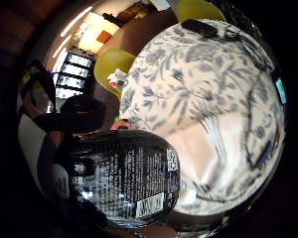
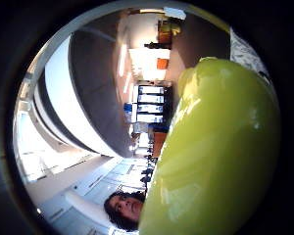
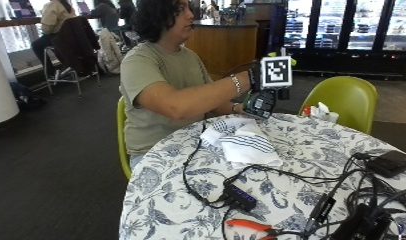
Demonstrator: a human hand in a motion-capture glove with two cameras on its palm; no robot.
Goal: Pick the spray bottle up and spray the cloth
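In the outside view my gloved right hand (image 3: 255, 82) grips the spray bottle (image 3: 262, 102) and holds it up above the far edge of the table. The bottle has a black printed label (image 1: 124, 183) and a yellow-green top (image 2: 220, 156) that fills the thumb side palm view. A bare hand (image 3: 238, 107) is beside the bottle's lower part. The cloth (image 3: 246, 141), white with blue stripes, lies crumpled on the floral tablecloth (image 3: 303, 145) just below and in front of the bottle. The cloth (image 1: 208, 148) also shows beyond the label in the little finger side view.
Black cables and a small hub (image 3: 239, 196) run across the near side of the table. Orange-handled pliers (image 3: 253, 226) lie at the front edge and a black device (image 3: 389, 162) at the right. A green chair (image 3: 343, 100) stands behind the table.
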